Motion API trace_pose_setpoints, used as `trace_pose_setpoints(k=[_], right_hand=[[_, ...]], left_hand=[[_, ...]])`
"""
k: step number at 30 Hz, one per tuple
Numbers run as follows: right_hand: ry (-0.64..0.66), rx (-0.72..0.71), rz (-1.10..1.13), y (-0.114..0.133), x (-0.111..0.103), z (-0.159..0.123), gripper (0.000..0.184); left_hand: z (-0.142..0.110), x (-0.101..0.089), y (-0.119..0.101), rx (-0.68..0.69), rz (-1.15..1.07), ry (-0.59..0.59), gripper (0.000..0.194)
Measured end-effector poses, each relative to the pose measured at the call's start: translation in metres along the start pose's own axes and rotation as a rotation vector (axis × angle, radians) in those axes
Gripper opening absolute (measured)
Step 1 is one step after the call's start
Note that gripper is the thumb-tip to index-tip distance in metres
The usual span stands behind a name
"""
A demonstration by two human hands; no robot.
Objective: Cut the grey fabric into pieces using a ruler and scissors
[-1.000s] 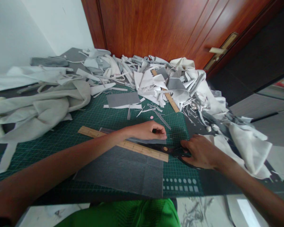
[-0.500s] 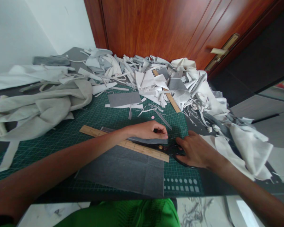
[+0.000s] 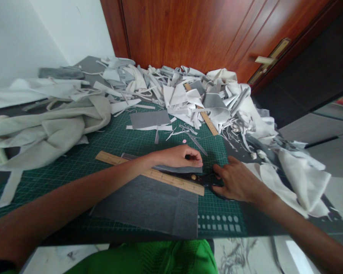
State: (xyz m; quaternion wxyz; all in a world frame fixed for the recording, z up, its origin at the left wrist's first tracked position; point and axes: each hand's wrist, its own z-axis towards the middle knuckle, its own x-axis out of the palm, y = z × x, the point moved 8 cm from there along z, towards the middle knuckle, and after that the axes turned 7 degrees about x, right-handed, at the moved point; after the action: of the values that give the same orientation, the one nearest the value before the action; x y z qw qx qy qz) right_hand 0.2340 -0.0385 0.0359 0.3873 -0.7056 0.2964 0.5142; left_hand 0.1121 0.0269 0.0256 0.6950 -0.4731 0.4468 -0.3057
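Note:
My right hand [image 3: 236, 179] is wrapped round the handles of black scissors [image 3: 198, 178]. Their blades point left, along the upper edge of a wooden ruler [image 3: 185, 184], and run under my left forearm, where the tips are hidden. Above the blades, my left hand [image 3: 180, 156] is closed in a pinch at the right end of a grey fabric strip [image 3: 193, 169]. Below the ruler a larger piece of grey fabric [image 3: 148, 205] lies flat. Where strip and piece join is covered by my arm.
A green cutting mat [image 3: 214, 152] covers the table. A grey fabric rectangle [image 3: 150, 119] and thin offcuts lie beyond my hands. Fabric scraps [image 3: 183, 97] pile up at the back, around a second ruler [image 3: 208, 123]. Crumpled beige cloth [image 3: 54, 125] lies left, white cloth [image 3: 300, 179] right.
My right hand has slid the scissors a little to the left, further along the ruler's edge. My left hand keeps its pinch on the strip, and ruler and fabric stay put.

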Motion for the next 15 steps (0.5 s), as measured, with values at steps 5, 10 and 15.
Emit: trace_pose_setpoints(k=[5,10,15], right_hand=[[-0.005,0.001,-0.014,-0.0006,-0.0013,-0.0003,0.032],[-0.022,-0.001,-0.042,-0.0014,-0.0025,-0.0001,0.033],[-0.044,-0.004,-0.048,-0.0014,-0.0048,-0.0008,0.034]], left_hand=[[0.0001,-0.0008,-0.0001,-0.002,-0.007,-0.010,0.025],[0.0000,-0.0015,0.0004,0.000,-0.015,-0.012,0.026],[-0.0002,-0.0026,0.0034,0.003,-0.020,-0.012,0.026]])
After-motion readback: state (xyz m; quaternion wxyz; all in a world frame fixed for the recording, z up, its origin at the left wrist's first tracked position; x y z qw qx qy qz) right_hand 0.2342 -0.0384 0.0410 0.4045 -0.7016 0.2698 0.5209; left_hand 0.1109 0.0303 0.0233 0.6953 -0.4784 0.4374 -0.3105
